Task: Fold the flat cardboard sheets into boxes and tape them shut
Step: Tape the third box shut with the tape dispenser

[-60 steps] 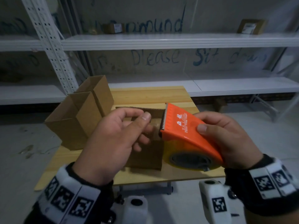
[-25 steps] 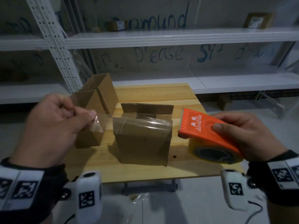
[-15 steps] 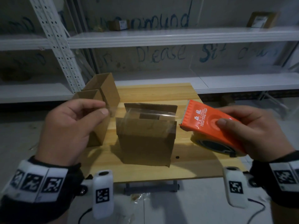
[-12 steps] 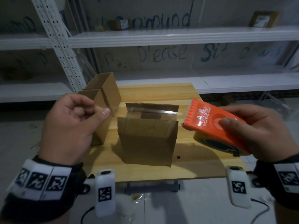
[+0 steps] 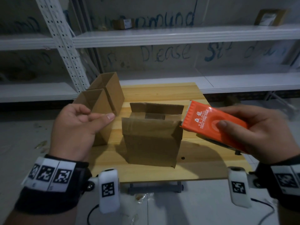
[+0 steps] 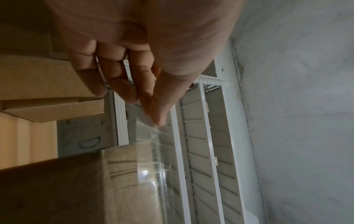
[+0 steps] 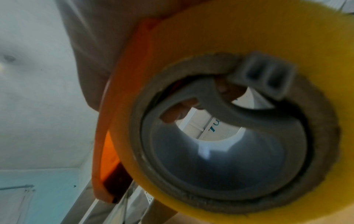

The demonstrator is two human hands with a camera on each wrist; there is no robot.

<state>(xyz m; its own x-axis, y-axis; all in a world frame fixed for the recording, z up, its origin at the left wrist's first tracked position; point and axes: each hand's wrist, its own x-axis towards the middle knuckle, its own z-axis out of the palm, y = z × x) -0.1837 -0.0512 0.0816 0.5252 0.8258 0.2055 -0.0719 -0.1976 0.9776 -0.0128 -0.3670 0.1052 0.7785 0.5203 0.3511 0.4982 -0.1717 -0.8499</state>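
Three cardboard boxes stand on the wooden table (image 5: 162, 91). Since a second ago the clear tape (image 6: 159, 151) has come down from the air onto the middle box (image 5: 151, 140), its length running left to right. Two open boxes (image 5: 103, 101) stand at left. The left hand (image 5: 78, 127) pinches the tape's free end. The right hand (image 5: 259, 133) grips the orange dispenser (image 5: 212, 124), toothed edge pointing left at that box's right corner.
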